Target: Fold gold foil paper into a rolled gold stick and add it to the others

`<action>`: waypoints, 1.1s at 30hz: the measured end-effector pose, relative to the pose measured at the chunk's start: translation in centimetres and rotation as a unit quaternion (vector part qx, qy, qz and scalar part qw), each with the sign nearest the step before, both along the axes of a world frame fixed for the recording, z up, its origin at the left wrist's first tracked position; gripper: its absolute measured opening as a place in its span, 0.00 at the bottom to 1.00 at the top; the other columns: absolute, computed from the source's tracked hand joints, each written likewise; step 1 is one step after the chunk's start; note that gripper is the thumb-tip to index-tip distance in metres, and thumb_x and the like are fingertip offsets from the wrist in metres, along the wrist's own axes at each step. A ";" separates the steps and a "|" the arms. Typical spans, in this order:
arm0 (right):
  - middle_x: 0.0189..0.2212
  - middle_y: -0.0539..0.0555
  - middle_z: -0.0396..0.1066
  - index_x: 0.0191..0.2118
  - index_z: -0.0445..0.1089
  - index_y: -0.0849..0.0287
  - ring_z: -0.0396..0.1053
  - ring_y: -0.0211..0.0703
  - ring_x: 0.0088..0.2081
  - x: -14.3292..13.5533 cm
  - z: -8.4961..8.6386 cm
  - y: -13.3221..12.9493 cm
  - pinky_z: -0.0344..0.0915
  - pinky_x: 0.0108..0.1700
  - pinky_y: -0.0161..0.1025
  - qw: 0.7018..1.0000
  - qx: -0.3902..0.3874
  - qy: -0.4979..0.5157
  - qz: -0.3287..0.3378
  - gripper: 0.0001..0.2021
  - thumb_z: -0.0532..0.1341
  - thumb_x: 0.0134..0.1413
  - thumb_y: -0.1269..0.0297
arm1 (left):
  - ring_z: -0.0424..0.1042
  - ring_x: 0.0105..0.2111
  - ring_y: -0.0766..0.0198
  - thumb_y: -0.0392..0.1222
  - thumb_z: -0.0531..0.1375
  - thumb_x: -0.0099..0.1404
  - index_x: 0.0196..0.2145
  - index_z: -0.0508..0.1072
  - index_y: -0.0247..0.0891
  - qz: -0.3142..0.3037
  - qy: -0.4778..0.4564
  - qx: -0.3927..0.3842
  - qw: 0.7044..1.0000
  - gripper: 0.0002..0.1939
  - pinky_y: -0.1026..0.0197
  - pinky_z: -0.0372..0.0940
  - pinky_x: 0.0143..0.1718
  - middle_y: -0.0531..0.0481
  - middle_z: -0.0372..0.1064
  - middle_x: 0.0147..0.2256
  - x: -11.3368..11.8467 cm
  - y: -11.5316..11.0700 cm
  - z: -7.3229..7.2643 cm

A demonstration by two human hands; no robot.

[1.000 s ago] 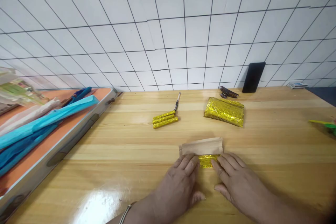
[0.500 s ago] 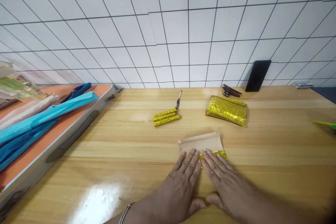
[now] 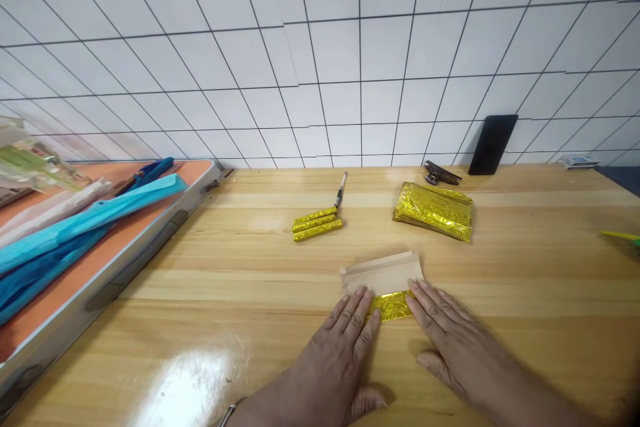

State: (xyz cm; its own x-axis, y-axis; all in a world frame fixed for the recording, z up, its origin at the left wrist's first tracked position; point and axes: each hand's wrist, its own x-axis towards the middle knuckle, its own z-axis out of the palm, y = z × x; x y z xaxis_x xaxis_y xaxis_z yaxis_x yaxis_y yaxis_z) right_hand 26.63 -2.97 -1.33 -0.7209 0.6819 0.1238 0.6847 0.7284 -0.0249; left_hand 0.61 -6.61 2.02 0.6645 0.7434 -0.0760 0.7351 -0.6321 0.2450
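Note:
A sheet of paper lies on the table, its pale brown side up, with the near edge folded over into a gold foil strip. My left hand presses flat on the left end of the fold, fingers stretched out. On the right end rests my right hand, also flat, thumb held apart. Between the two hands the middle of the gold strip shows; its ends are hidden under the fingers. Beyond the sheet are three gold foil rolls and a stack of gold foil sheets.
Behind the rolls lies a pen. A dark hair clip sits behind the stack, and a black phone leans on the tiled wall. At left, an orange-topped case carries blue and pink material. A yellow-green object is at far right.
My hands have moved apart along the fold, mostly my right hand going right, uncovering the middle of the gold strip. The sheet stays in place.

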 end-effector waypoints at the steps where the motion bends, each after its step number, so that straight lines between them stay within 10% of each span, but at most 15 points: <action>1: 0.64 0.60 0.43 0.65 0.45 0.61 0.43 0.51 0.64 0.1 0.0 0.1 0.51 0.60 0.50 1.000 0.005 -0.002 0.000 0.33 0.55 0.54 0.62 | 0.31 0.64 0.45 0.63 0.45 0.65 0.64 0.43 0.30 0.000 0.001 0.000 1.000 0.41 0.46 0.38 0.62 0.34 0.31 0.64 -0.1 0.0 0.0; 33: 0.63 0.62 0.48 0.63 0.48 0.66 0.46 0.53 0.63 1.1 0.5 1.1 0.51 0.59 0.52 0.998 0.041 -0.039 -0.019 0.32 0.54 0.57 0.57 | 0.42 0.63 0.47 0.64 0.46 0.64 0.62 0.50 0.28 -0.005 0.043 -0.031 0.999 0.41 0.50 0.43 0.62 0.34 0.41 0.63 -0.8 -0.4 0.8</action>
